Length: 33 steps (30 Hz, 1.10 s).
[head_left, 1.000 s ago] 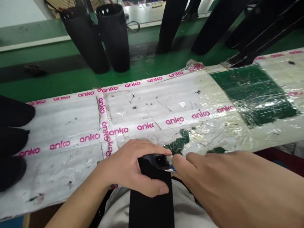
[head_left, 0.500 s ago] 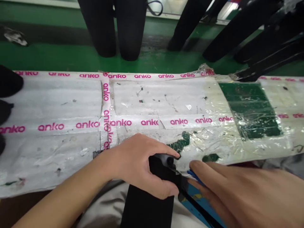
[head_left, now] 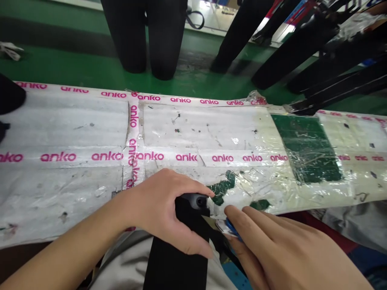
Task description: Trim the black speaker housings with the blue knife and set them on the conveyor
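From the left, our left grip point(head_left: 163, 201) is curled partway round a black tube point(head_left: 177, 262), its index finger along the far side and its thumb across the near side; the tube runs from inside that grip back toward our lap, with a glossy end fitting point(head_left: 198, 200) showing between thumb and index finger. Just right of the fitting, a thin pale blade point(head_left: 208, 220) points back toward the left grip, and right of that our right grip point(head_left: 281, 241) is closed around a blue-and-white cutter point(head_left: 228, 227). We judge that a slip could send the blade into the left thumb or index finger, since both lie so near its tip; too much push might also scratch the fitting, and the tube could twist because only one hand appears to steady it. Around us, dark rounded pieces point(head_left: 10, 96) lie well left of the left grip, and beyond it two black tubes point(head_left: 145, 36) stand on a green strip point(head_left: 75, 68). The taped white surface point(head_left: 196, 129) spreads past both grips, with a green patch point(head_left: 308, 149) beyond the right one and leaning black lengths point(head_left: 290, 52) farther off. Nothing visible blocks the blade except our own left fingers; the left fingertips beneath the tube are hidden.
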Tool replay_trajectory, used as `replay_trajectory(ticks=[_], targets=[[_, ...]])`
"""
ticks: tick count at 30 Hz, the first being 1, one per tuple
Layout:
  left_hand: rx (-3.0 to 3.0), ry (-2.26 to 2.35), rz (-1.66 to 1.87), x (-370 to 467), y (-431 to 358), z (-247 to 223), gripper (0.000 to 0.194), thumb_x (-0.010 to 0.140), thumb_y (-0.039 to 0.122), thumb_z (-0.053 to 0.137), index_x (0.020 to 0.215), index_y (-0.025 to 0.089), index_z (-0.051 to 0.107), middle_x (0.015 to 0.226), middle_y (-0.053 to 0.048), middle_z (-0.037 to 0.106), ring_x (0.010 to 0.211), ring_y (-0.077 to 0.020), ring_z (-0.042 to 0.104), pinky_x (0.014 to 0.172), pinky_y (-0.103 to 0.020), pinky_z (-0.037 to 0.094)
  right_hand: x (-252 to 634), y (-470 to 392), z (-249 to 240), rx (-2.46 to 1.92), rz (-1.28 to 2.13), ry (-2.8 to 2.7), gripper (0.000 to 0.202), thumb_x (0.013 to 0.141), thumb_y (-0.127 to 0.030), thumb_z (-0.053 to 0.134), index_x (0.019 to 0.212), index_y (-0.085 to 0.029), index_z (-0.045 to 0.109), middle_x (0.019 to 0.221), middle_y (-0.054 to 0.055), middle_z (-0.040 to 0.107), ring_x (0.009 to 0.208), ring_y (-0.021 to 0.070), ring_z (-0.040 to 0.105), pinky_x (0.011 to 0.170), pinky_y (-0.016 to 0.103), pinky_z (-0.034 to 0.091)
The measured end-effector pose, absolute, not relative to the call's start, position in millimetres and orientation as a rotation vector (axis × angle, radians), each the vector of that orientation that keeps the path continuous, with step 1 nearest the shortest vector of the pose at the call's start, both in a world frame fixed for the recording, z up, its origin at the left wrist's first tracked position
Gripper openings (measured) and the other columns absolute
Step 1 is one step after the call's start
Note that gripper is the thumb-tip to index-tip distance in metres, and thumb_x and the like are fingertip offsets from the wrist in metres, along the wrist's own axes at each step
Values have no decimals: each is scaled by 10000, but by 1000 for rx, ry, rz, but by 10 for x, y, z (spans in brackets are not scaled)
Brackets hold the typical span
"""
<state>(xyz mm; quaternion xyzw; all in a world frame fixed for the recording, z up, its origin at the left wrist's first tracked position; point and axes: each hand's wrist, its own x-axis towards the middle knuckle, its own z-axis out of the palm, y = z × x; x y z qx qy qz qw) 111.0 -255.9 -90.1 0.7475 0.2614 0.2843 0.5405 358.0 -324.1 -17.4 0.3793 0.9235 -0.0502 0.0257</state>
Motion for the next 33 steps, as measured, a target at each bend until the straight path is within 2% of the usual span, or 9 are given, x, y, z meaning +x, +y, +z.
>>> replay_trajectory(ticks=[4,6,10,12,15,18,21,28,33], targets=[[1794,594,660,1114,-2557,-894,353,686,457,952,932,242,816,808,16,833,688,-201,786,636,-252,540,3577,-3208,-219,1170,-133,2819,364,994,-107,466,1348,-161,531,814,-25,631,580,193,644,483,358,442],[1782,600,637,1107,-2555,-896,383,698,468,951,987,256,817,833,19,835,717,-206,792,667,-261,552,3565,-3194,-216,1183,-142,2818,372,992,-96,447,1348,-161,533,813,-23,641,577,198,652,460,358,441],[1754,583,606,1001,-2511,-864,551,746,496,949,1212,241,802,1144,-74,850,1044,-299,803,952,-370,609,3526,-3229,-225,1392,-377,2925,231,1129,-228,391,1299,-211,545,844,-1,702,628,210,705,495,339,503],[1787,575,589,882,-2479,-804,573,761,492,961,1251,247,795,1189,-97,826,1139,-328,760,1036,-430,594,3495,-3311,-281,1667,-720,2846,193,1158,-378,464,1274,-267,572,899,9,736,709,218,738,569,312,568],[1775,602,516,651,-2472,-662,640,766,407,982,1350,279,754,1140,-84,794,1076,-307,759,965,-413,633,3371,-3448,-451,2035,-1478,2403,286,1048,-489,679,1277,-324,636,975,10,743,785,221,736,589,276,600],[1819,623,505,443,-2572,-515,777,749,206,941,1471,308,670,1283,-102,764,1175,-334,750,1019,-430,632,3152,-3506,-647,2043,-2161,1998,323,899,-497,808,1127,-313,673,871,-22,676,714,202,657,564,279,558],[1860,707,555,330,-2775,-456,886,718,102,856,1529,361,609,1363,-91,741,1269,-366,715,1093,-478,606,2938,-3511,-776,2011,-2459,1867,368,777,-441,900,946,-291,610,749,-55,581,658,184,572,576,292,521],[1672,1055,786,376,-3248,-617,909,615,659,1020,1425,433,673,1463,-78,657,1512,-425,485,1284,-604,401,2649,-3556,-852,1938,-2639,1929,424,787,-444,880,997,-289,546,706,-66,516,610,166,487,554,298,440],[1544,1318,786,377,-3379,-545,595,739,605,980,1229,391,720,1371,-63,667,1374,-379,576,1167,-557,483,2536,-3576,-832,1852,-2781,1754,444,847,-459,826,1141,-283,543,749,-75,553,645,153,549,637,298,508]])
